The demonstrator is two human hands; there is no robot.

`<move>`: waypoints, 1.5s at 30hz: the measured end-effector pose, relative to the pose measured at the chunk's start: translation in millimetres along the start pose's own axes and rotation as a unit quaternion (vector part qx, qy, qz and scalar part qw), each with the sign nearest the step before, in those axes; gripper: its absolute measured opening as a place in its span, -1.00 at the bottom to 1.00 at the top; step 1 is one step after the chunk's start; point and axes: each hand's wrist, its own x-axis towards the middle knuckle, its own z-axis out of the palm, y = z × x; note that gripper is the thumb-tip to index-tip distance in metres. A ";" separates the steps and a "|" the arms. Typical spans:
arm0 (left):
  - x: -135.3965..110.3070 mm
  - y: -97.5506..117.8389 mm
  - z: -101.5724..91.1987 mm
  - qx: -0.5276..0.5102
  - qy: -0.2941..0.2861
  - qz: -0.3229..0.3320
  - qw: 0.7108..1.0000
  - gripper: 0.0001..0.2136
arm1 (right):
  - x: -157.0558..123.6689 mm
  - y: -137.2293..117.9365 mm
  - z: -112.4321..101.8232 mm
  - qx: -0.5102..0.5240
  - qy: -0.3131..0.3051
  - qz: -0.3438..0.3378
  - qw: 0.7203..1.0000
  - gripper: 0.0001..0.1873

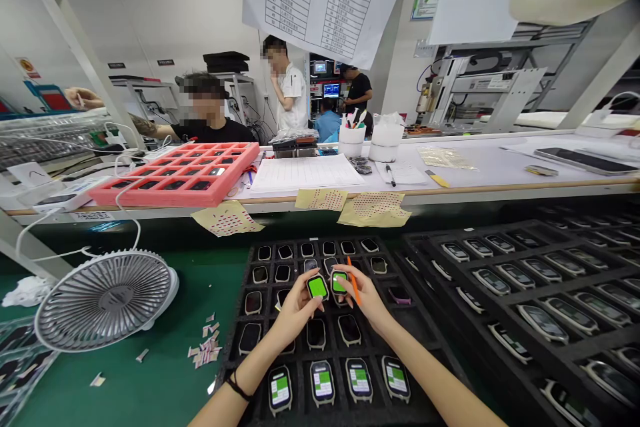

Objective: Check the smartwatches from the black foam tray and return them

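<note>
My left hand point(300, 299) grips a square smartwatch case point(317, 287) without a strap, its screen lit green. Close beside it, my right hand point(364, 295) has its fingers on a second smartwatch point(339, 281) with a green screen. A thin orange stick point(353, 280), perhaps a pen or pry tool, is also held between the right fingers. Both hands are over a black foam tray point(330, 317) divided into compartments. Most watches in it have dark screens; the nearest row, including one watch point(321, 381), shows green and white screens. Fingers hide some compartments.
More black trays of watches point(543, 322) are stacked at the right. A grey fan point(107, 300) and small paper scraps point(206, 347) lie left on the green mat point(165, 380). A shelf ahead bears a pink foam tray point(175, 197) and papers point(307, 172). Several people are beyond.
</note>
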 end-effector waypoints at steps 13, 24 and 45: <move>-2.2 2.7 2.3 0.039 0.000 0.015 0.999 -0.38 | -0.2 -1.7 2.2 -0.007 -0.002 0.000 1.000 -0.62; -2.8 3.5 1.4 -0.007 -0.007 0.005 1.000 -0.48 | -2.5 -1.8 0.8 -0.021 -0.012 -0.013 1.000 -0.65; -4.6 1.0 -1.3 0.322 0.023 0.159 0.933 -0.59 | -7.0 -1.8 7.2 -0.031 -0.082 -0.017 0.996 -0.63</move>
